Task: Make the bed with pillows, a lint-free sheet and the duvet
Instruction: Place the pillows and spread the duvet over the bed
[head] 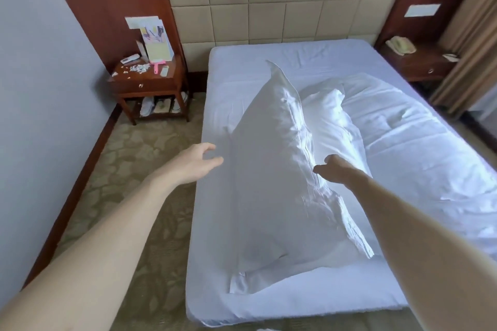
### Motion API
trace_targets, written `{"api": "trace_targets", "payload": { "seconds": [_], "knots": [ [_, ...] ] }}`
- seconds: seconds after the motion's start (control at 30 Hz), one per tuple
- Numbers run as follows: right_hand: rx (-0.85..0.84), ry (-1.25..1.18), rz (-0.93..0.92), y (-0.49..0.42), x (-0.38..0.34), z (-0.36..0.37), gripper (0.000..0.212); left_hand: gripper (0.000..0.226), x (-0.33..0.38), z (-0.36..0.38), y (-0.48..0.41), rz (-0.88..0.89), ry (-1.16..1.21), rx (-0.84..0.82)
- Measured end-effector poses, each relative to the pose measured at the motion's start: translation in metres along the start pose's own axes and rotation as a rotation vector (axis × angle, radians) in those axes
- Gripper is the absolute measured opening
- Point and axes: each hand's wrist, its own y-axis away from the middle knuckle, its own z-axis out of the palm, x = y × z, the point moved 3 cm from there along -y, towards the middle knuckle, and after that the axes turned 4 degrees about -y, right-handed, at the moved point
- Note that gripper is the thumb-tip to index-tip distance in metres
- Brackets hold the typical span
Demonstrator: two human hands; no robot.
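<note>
A large white pillow (271, 174) stands tilted on its long edge above the bed, one corner pointing toward the headboard. My left hand (197, 160) hovers just left of it, fingers loosely curved, holding nothing. My right hand (332, 170) sits against the pillow's seamed right edge, fingers extended, not gripping. A second white pillow (329, 113) lies behind it. The crumpled white duvet (419, 148) covers the right half of the bed. The white fitted sheet (236, 75) is spread over the mattress.
A wooden nightstand (146, 83) at the left holds a pink lint roller (157, 66), papers and scraps. Another nightstand (419, 62) at the right carries a telephone (400, 44). A padded headboard (269, 0) backs the bed. Curtains (468, 48) hang at the right. Patterned carpet (139, 169) lies left of the bed.
</note>
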Motion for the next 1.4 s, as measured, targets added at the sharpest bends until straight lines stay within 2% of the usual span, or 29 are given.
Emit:
{"api": "trace_targets", "payload": {
  "seconds": [0.07,0.17,0.3,0.4,0.6,0.9,1.0,1.1,1.2,1.33,1.4],
  "knots": [
    [0.040,0.016,0.081,-0.003,-0.004,0.009,0.029,0.065,-0.015,-0.008,-0.029,0.046,-0.005,-0.040],
    [0.109,-0.003,0.201,-0.002,-0.015,0.034,0.027,0.064,-0.044,-0.023,-0.069,0.121,-0.007,-0.108],
    [0.179,-0.070,0.331,0.012,-0.040,0.088,0.038,0.063,-0.093,-0.046,-0.108,0.207,-0.050,-0.229],
    [0.236,-0.010,0.432,0.027,-0.066,0.114,0.046,0.063,-0.130,-0.071,-0.129,0.249,-0.101,-0.316],
    [0.272,-0.040,0.491,0.034,-0.124,0.124,0.041,0.061,-0.159,-0.122,-0.181,0.315,-0.147,-0.337],
    [0.335,-0.036,0.571,0.018,-0.140,0.117,0.040,0.059,-0.107,-0.110,-0.244,0.517,-0.201,-0.516],
    [0.367,-0.108,0.621,0.001,-0.125,0.106,0.032,0.058,-0.072,-0.104,-0.274,0.586,-0.263,-0.526],
    [0.417,-0.208,0.656,-0.023,-0.104,0.093,0.035,0.058,-0.036,-0.094,-0.307,0.627,-0.295,-0.537],
    [0.372,-0.267,0.686,-0.047,-0.095,0.081,0.028,0.059,0.000,-0.095,-0.335,0.648,-0.386,-0.572],
    [0.428,-0.328,0.738,-0.076,-0.074,0.057,0.039,0.058,0.061,-0.099,-0.376,0.713,-0.425,-0.522],
    [0.359,-0.303,0.763,-0.080,-0.070,0.052,0.035,0.056,0.086,-0.095,-0.389,0.758,-0.431,-0.535]
  ]
}}
